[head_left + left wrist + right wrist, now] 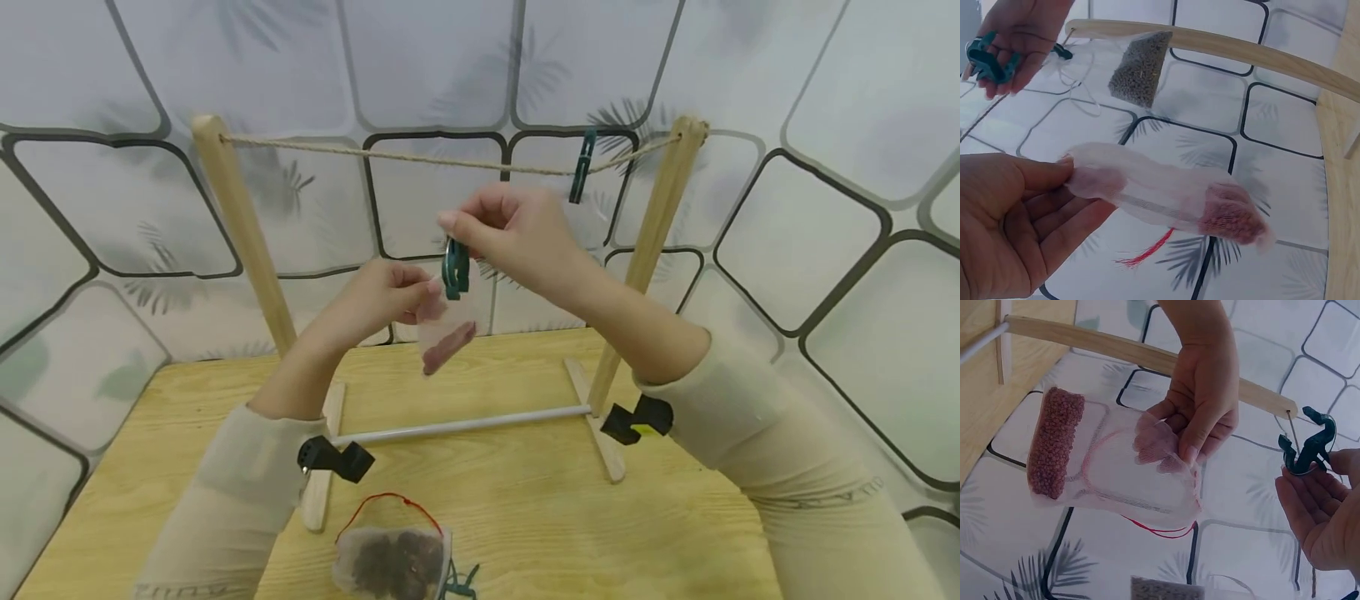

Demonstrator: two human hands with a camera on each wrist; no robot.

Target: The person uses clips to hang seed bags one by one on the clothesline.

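My left hand pinches the top edge of a sheer mesh drawstring bag. Reddish grains are gathered at the bag's bottom, and a red cord runs at its mouth. Just above and to the right, my right hand squeezes a dark green clothespin between thumb and fingers, its jaws spread apart. In the head view the clothespin overlaps the upper part of the bag, below the rope.
The rope spans two wooden posts. A second green clothespin on it holds a clear bag of greyish pellets. A white rod joins the post feet. On the table lie a mesh bag with dark contents and green clothespins.
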